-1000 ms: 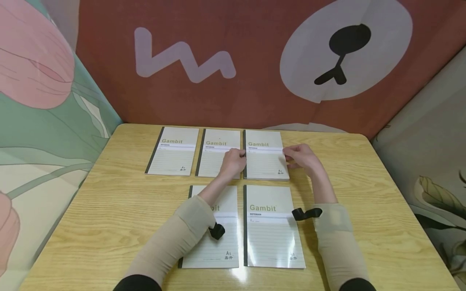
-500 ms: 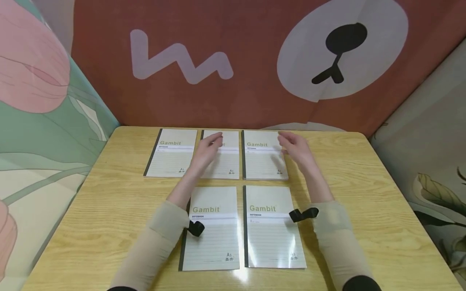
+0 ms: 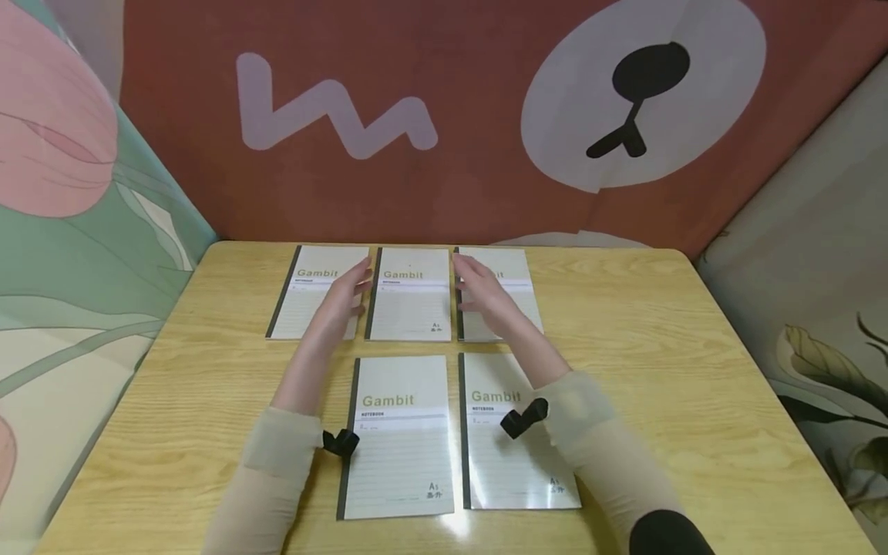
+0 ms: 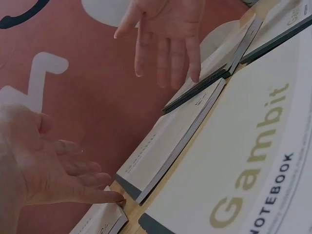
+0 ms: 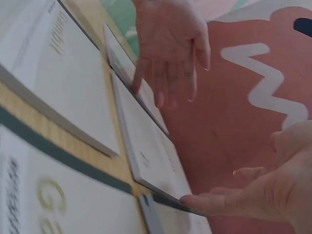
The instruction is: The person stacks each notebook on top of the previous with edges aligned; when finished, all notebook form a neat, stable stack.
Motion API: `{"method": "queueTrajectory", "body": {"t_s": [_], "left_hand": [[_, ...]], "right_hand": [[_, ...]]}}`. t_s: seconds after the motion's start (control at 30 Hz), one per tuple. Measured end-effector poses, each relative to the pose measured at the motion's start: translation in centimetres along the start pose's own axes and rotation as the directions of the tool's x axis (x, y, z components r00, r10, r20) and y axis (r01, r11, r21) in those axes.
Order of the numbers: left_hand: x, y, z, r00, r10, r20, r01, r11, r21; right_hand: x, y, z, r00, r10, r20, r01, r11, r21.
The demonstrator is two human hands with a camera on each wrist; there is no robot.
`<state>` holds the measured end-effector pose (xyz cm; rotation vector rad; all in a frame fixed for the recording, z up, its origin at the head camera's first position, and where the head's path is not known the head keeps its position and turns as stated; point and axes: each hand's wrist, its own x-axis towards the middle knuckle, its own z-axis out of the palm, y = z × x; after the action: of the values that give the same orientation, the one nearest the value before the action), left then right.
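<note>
**Left hand (image 3: 340, 299) and right hand (image 3: 486, 291) flank rear-centre Gambit notebook (image 3: 409, 304); nothing held**

Left hand: fingers extended and slightly spread, palm turned toward the other hand, no hold on any item. Right hand: the same posture mirrored, fingers straight, likewise without a hold. Whether any fingertip touches a cover or the tabletop cannot be determined.

The rear-centre Gambit notebook lies flat between the two hands, cover up, dark spine nearest the left hand's fingers. Partly covered from view by the left hand is the rear-left Gambit notebook (image 3: 300, 297); the right hand extends over the rear-right Gambit notebook (image 3: 520, 287), its fingertips at that item's spine. Narrow gaps separate the three.

Nearer the person than either hand — a second row of two. The front-left Gambit notebook (image 3: 398, 443) sits to the right of the left forearm; the front-right Gambit notebook (image 3: 513, 470) is partly beneath the right forearm, with glare on its lower cover. All five rest on a wood-grain table (image 3: 659, 347). Beyond the hands: a red-brown printed backdrop (image 3: 416, 200).
</note>
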<state>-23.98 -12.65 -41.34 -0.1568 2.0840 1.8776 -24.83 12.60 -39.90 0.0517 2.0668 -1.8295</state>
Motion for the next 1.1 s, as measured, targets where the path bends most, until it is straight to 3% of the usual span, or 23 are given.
{"method": "queueTrajectory", "body": {"t_s": [0.17,0.43,0.73,0.93,1.1], "left_hand": [[-0.2,-0.3,-0.6,1.000,-0.021,-0.002,0.021,0.999,-0.037],[-0.3,-0.6,-0.7,1.000,-0.010,0.022,0.012,0.998,-0.067],[-0.4,-1.1,-1.1,1.000,-0.015,-0.011,0.013,0.986,-0.165],[-0.3,-1.2,-1.7,0.999,-0.032,-0.023,0.026,0.971,-0.236],[-0.3,-1.2,-2.1,0.997,-0.066,-0.034,0.053,0.951,-0.304]], "right_hand": [[0.1,0.4,1.7,0.998,0.063,0.000,-0.063,0.997,0.034],[-0.2,0.0,2.5,0.993,0.115,-0.016,-0.114,0.992,0.056],[0.7,-0.3,1.9,0.980,0.194,0.043,-0.198,0.965,0.170],[0.8,0.0,1.2,0.975,0.219,0.028,-0.218,0.933,0.285],[0.5,0.1,0.9,0.976,0.218,0.003,-0.209,0.935,0.287]]}}
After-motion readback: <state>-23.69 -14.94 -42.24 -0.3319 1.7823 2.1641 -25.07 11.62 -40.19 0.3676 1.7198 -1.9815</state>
